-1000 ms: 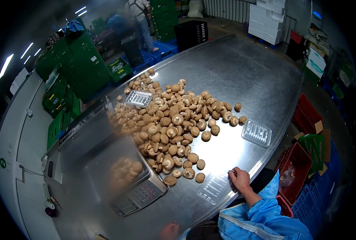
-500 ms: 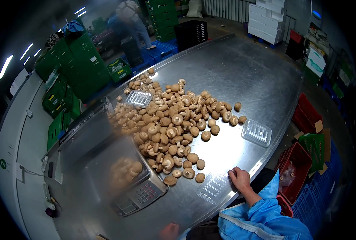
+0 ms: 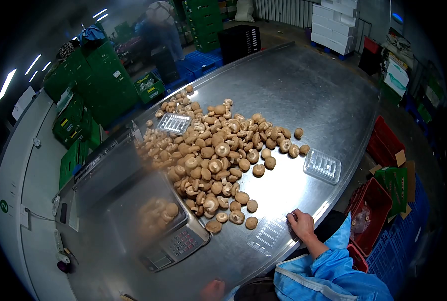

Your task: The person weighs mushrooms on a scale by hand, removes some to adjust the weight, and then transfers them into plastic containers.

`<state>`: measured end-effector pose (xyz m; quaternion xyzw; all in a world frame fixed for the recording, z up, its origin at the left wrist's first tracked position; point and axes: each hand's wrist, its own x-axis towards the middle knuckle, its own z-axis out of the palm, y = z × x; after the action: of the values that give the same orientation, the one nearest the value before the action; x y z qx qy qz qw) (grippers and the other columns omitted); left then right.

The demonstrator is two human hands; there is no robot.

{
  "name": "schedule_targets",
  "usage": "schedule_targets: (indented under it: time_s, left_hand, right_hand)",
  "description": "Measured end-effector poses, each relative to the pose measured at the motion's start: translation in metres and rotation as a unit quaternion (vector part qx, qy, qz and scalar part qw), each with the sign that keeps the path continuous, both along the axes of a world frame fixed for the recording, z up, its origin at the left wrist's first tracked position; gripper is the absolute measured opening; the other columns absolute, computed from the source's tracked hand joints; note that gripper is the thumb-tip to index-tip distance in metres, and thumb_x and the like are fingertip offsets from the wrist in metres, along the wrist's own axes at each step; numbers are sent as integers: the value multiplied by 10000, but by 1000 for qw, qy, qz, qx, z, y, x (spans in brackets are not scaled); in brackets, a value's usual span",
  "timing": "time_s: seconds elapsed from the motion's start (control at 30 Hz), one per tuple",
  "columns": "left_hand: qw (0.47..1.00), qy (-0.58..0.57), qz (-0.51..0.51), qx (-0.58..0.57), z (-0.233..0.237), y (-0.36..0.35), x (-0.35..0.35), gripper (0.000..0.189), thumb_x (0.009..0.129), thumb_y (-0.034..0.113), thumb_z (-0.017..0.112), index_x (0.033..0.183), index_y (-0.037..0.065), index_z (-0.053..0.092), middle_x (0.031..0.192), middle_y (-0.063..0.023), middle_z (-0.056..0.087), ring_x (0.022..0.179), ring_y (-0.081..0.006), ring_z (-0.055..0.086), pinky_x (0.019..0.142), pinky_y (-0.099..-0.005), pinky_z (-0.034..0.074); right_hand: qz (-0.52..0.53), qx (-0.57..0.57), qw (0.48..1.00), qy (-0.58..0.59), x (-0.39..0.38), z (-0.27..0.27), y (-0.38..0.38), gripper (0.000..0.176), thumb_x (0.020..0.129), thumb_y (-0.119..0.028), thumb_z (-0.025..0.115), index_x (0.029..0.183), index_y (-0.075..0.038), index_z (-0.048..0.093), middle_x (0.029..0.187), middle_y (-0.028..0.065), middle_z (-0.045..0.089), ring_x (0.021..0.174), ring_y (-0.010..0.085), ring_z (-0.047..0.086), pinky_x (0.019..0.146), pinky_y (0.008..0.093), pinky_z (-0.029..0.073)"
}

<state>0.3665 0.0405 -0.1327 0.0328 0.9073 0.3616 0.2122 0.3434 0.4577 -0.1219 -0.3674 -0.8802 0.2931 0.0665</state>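
At the front edge of the steel table, my right hand (image 3: 301, 225) has its fingers curled at the right end of a clear plastic tray (image 3: 267, 236). The tray lies flat with nothing in it. My left hand (image 3: 213, 290) shows only as a blur at the bottom, below the scale (image 3: 183, 244); its fingers cannot be made out. On the scale sits a blurred heap of mushrooms (image 3: 158, 213). Beyond the trayside is a large pile of brown mushrooms (image 3: 216, 150). One clear tray (image 3: 174, 123) rests on the pile, another (image 3: 322, 167) on the table at the right.
The steel table (image 3: 313, 75) fills the middle. Green crates (image 3: 95, 80) stand at the left, a black crate (image 3: 239, 41) behind. Red crates (image 3: 374, 213) and an open carton (image 3: 395, 185) are at the right. A person (image 3: 163, 27) stands in the back.
The person in the background has shifted slightly left. My hands, the trays and the mushrooms show no visible movement.
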Motion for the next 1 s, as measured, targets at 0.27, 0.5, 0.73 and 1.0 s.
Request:
schedule_targets:
  time_s: [0.27,0.5,0.73,1.0]
  left_hand:
    - [1000,-16,4,27,0,-1,0,302,939,380,600,968,92,686,835,-163,686,772,-303,667,720,-401,505]
    - [999,-4,7,35,-5,-2,1,296,941,360,600,977,79,685,834,-183,678,760,-311,664,715,-401,503]
    - [1000,-17,-2,26,2,0,-1,293,938,362,600,986,86,687,858,-192,680,798,-339,670,727,-413,506]
    - [999,-53,-8,-5,5,0,-5,308,923,396,612,1000,110,696,911,-168,709,862,-323,689,788,-417,516]
  right_hand:
    - [-2,-1,1000,1,0,-3,1,316,885,-370,644,929,-64,711,772,162,704,743,364,686,726,447,535]
    - [0,-1,1000,1,0,-2,1,319,888,-373,643,931,-64,708,772,165,703,742,365,686,716,447,535]
    - [3,2,1000,4,0,-1,0,323,888,-370,641,936,-57,707,780,168,704,751,365,686,721,449,535]
    - [3,-2,1000,0,0,-1,1,327,890,-373,634,937,-59,708,780,168,705,750,367,686,724,449,536]
